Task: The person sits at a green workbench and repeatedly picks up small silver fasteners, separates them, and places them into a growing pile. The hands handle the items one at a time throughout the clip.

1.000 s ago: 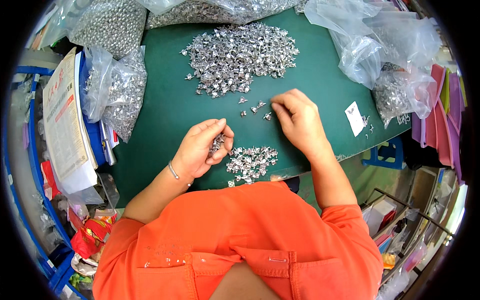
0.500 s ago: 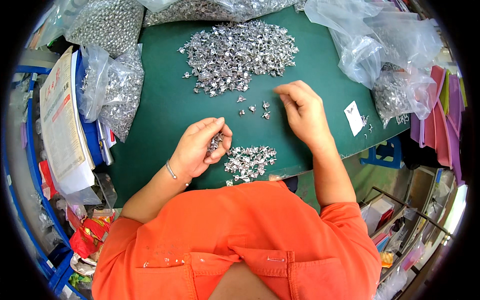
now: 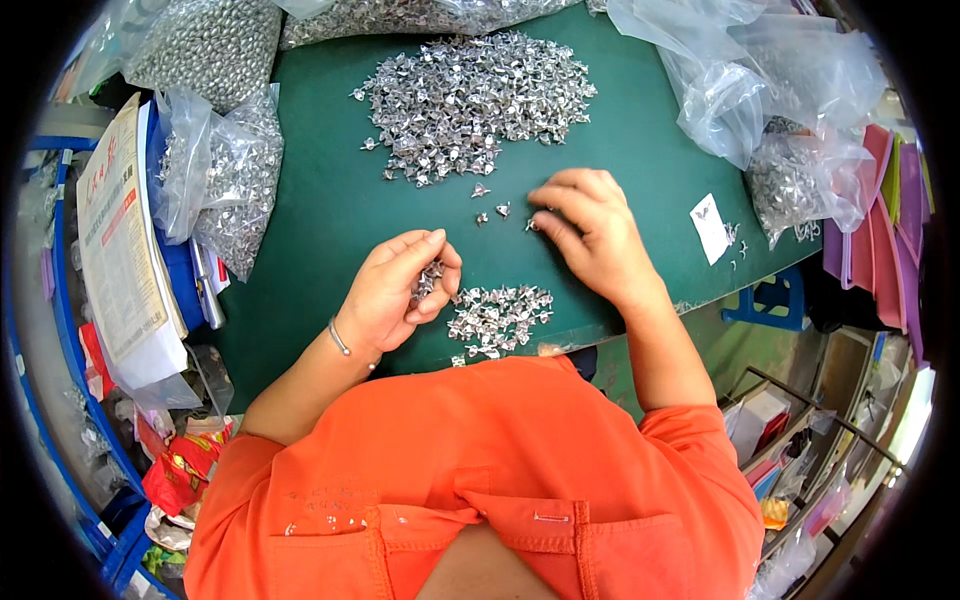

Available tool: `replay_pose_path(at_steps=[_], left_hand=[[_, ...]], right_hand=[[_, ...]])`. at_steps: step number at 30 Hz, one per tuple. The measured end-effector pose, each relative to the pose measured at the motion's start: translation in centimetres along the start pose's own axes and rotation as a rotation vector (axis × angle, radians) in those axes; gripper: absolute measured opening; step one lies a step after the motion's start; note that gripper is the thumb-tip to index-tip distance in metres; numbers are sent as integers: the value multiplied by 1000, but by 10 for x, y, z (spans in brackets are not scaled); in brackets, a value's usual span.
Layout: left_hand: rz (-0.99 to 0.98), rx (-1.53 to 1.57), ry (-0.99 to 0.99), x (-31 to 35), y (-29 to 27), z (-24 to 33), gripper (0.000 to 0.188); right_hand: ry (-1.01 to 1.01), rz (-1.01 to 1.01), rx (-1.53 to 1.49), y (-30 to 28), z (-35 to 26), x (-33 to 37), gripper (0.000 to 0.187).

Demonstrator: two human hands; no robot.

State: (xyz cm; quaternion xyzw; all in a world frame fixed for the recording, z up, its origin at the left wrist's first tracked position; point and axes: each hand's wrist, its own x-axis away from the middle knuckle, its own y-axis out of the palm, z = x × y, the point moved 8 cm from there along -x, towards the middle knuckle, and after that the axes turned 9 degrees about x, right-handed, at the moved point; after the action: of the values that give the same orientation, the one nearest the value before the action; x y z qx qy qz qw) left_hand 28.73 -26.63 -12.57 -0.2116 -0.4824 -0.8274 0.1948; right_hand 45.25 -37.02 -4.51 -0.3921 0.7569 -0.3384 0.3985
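My left hand (image 3: 392,290) is cupped, its fingers curled round a small clutch of silver metal parts (image 3: 428,279). Over the green table (image 3: 330,170) reaches my right hand (image 3: 592,232), thumb and forefinger apart, the fingertips down at a loose silver part (image 3: 531,226). A bit of another part shows between those fingers. A few more single parts (image 3: 481,218) lie just left of them. Close to my body is a small pile of the parts (image 3: 500,318). Beyond my hands spreads a much larger heap (image 3: 480,105) of them.
Clear bags of metal pieces (image 3: 240,190) stand at the left, beside a folded newspaper (image 3: 125,230). More plastic bags (image 3: 800,180) rest at the right, near a white slip (image 3: 710,230) and a few scattered parts. A blue stool (image 3: 768,302) stands below the right edge.
My right hand has moved slightly left and down onto the loose parts, covering some of them. My left hand stays curled round its parts.
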Motion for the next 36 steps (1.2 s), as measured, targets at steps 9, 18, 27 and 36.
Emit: replay_pose_path(at_steps=[9,18,27,36], left_hand=[[18,-5,6,0,0,0,31],[27,-2,9,1,0,1,31],[5,6,8,0,0,0,31],[24,-3,12,0,1,1,31]], right_hand=[[0,-169,-164,16,-10,-3,9],[-139,-59,-37,19,-14,-12,18],[14,-49,-18,-6,12,11,12],[-25,-66,-80,10,-13,3,11]])
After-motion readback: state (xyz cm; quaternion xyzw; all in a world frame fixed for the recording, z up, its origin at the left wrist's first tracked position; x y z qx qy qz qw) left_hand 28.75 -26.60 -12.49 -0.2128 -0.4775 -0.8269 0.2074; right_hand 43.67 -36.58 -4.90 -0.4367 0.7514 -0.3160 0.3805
